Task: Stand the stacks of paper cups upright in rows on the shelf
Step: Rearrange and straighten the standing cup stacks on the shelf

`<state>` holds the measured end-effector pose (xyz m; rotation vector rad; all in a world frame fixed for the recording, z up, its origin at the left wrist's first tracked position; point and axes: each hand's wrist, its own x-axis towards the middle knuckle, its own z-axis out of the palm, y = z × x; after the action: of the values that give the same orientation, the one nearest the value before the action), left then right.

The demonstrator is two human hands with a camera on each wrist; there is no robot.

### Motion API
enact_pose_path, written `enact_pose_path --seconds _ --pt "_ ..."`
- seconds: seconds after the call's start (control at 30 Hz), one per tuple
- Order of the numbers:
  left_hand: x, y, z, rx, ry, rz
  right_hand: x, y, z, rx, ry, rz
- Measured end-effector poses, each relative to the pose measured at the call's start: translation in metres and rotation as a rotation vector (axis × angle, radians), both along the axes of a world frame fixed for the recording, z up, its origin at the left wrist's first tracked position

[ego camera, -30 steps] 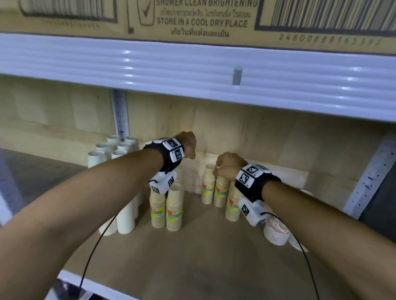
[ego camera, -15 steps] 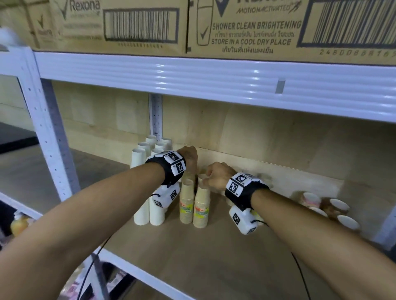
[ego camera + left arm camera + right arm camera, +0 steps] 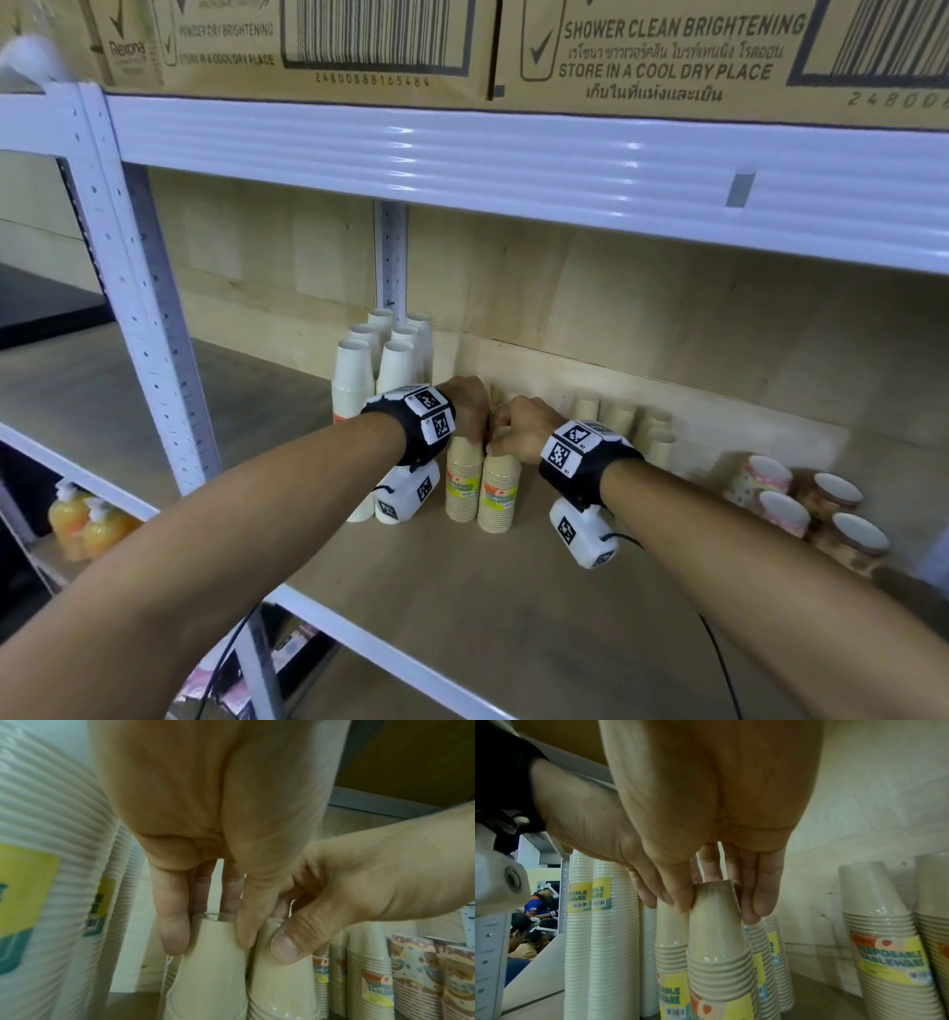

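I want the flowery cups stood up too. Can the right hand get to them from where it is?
Probably yes. The right hand grips a tan stack, but the flowery cups lie just beyond it, with only bare shelf before them.

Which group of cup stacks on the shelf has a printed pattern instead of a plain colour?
The patterned stacks at the far right of the shelf. They carry a pink printed design, while the white stacks and the tan stacks are plain.
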<state>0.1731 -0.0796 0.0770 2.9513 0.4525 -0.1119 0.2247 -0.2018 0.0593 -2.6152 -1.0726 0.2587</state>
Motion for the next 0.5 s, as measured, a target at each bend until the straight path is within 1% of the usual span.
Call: enact_pose_path --seconds 0.1,0.2,0.37,0.5 --pt "-0.001 0.001 0.001 -0.059 0.025 -0.024 0.0 0.0 0.0 0.006 -0.005 -0.006" --pt "-0.006 0.001 0.001 -0.088 0.002 -0.04 0.0 0.0 0.0 0.01 -0.004 -0.006" --pt "-0.007 0.0 0.001 -0.064 -0.005 -0.057 -0.001 -0.003 0.002 0.003 -0.007 0.014" --pt "-0.008 -0.002 0.005 -0.107 0.026 -0.084 0.0 -0.01 0.006 -0.016 0.005 0.043"
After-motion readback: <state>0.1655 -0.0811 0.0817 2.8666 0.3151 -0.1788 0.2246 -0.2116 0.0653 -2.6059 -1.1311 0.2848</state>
